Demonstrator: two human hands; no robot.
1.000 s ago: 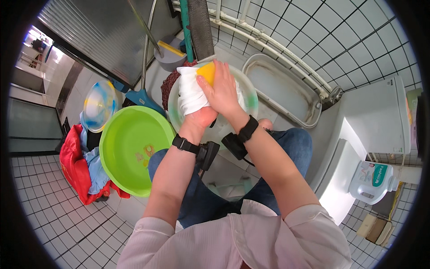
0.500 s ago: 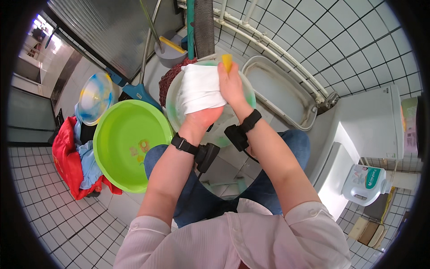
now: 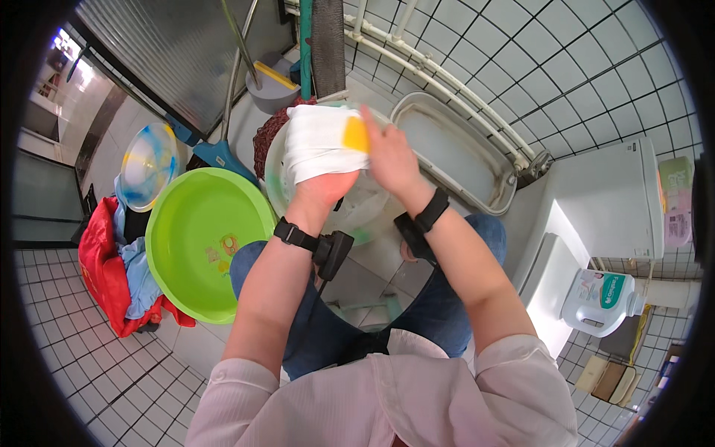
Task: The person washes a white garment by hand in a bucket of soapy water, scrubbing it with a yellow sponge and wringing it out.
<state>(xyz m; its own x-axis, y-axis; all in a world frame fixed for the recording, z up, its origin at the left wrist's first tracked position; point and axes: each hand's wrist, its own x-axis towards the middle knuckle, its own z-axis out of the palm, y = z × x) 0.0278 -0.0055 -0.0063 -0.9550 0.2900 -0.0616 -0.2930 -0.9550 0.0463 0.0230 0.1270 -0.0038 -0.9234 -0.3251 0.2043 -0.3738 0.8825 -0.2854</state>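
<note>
A white cloth [image 3: 316, 141] is stretched over my left hand [image 3: 328, 188], whose fingers are hidden under it; only the heel of the hand and the wrist show. Against the cloth's right side lies a yellow bar of soap [image 3: 356, 134]. My right hand [image 3: 395, 160] is at the soap's right edge, fingers curled toward it and holding it to the cloth. Both hands are over a pale green and white basin [image 3: 274, 167], between my knees. The basin's contents are partly covered by my hands.
To the left are a bright green basin [image 3: 167, 257], a blue-yellow bowl [image 3: 149, 167] and red and blue clothes [image 3: 100, 253]. A long grey tub [image 3: 454, 153] lies along the tiled wall. At right stand a white toilet [image 3: 596, 201] and a detergent jug [image 3: 599, 302].
The soap, which stuck up above my right fist, now lies flat on the cloth. My right hand has turned and its fingers have loosened. The whole view has shifted slightly.
</note>
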